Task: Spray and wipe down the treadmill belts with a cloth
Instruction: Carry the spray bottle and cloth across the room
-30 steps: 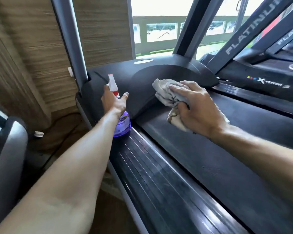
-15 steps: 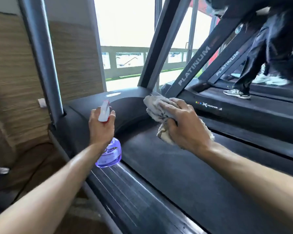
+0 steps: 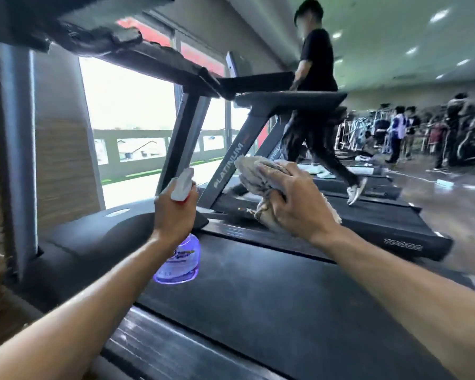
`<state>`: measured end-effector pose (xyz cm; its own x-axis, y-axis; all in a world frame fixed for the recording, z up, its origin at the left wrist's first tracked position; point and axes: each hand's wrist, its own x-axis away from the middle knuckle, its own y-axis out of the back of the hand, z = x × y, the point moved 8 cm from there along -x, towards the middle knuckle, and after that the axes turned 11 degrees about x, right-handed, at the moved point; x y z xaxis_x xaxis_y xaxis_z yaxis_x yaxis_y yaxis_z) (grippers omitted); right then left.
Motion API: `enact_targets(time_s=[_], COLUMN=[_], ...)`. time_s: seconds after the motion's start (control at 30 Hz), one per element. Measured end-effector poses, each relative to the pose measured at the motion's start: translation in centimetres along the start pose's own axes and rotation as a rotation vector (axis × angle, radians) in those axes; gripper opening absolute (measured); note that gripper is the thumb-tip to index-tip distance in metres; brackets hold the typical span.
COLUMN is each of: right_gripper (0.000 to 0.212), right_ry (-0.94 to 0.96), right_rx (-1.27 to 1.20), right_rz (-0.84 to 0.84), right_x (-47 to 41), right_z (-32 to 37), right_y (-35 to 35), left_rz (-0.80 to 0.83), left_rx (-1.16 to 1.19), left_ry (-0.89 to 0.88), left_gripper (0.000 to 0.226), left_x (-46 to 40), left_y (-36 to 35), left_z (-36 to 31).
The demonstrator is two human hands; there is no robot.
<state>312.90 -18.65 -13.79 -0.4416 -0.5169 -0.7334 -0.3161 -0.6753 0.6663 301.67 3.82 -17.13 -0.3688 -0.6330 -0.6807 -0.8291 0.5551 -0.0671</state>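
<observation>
My left hand (image 3: 173, 215) grips a spray bottle (image 3: 180, 263) with a white trigger head and purple liquid, held up above the near treadmill's black belt (image 3: 258, 292). My right hand (image 3: 296, 204) holds a bunched grey-white cloth (image 3: 254, 174) in the air over the belt's far edge. The cloth does not touch the belt. The dark motor hood (image 3: 102, 234) lies at the belt's front, behind the bottle.
Grey uprights (image 3: 14, 149) and the console overhead frame this treadmill. A second treadmill (image 3: 381, 229) stands to the right, and a person in black (image 3: 316, 105) walks on one beyond it. A ribbed side rail (image 3: 154, 349) runs along the near edge. Several people stand far right.
Both hands rose off the treadmill: the bottle left the side rail and the cloth left the hood and belt. My view swung up and to the right, revealing the gym room.
</observation>
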Motion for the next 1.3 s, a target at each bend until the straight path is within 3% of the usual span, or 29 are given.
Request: enact_targets(time_s=[0.27,0.53,0.67,0.83,0.97,1.1,1.3], right_gripper=[0.056,0.053,0.053,0.058,0.063,0.061,0.059], right_ry=[-0.126,-0.241,-0.298,-0.387,-0.437,-0.556,-0.746], right_rx=[0.15,0.364,0.453,0.563,0.668,0.661,0.674], right_rz=[-0.106,-0.158,-0.199,-0.245,-0.236,-0.272,-0.211], right_x=[7.3,11.3,11.9,14.5,16.5,17.7,20.6], right_z=[-6.5,-14.2,-20.1,-30.7,-40.5,-47.9,-54.1], right_y=[16.5,29.7,34.2,38.3,41.0,46.2,59.7], left_rz=[0.205,0.347,0.417,0.541,0.68,0.737,0.973], left_rx=[0.172,0.335,0.359,0.462,0.63,0.673,0.613], left_ry=[-0.079,-0.028,-0.027,-0.008,0.118,0.18,0.335], left_gripper=[0.006,0.041,0.017,0.044,0.019,0.013,0.012], left_x=[4.7,8.9,11.0,13.6,18.1,20.4,24.6], left_y=[-11.8,-25.0,-33.2,-46.3,-57.7,-66.8,-78.1], left_z=[-12.3,-20.4,-23.9,-25.9,-26.8,-31.1,-43.6])
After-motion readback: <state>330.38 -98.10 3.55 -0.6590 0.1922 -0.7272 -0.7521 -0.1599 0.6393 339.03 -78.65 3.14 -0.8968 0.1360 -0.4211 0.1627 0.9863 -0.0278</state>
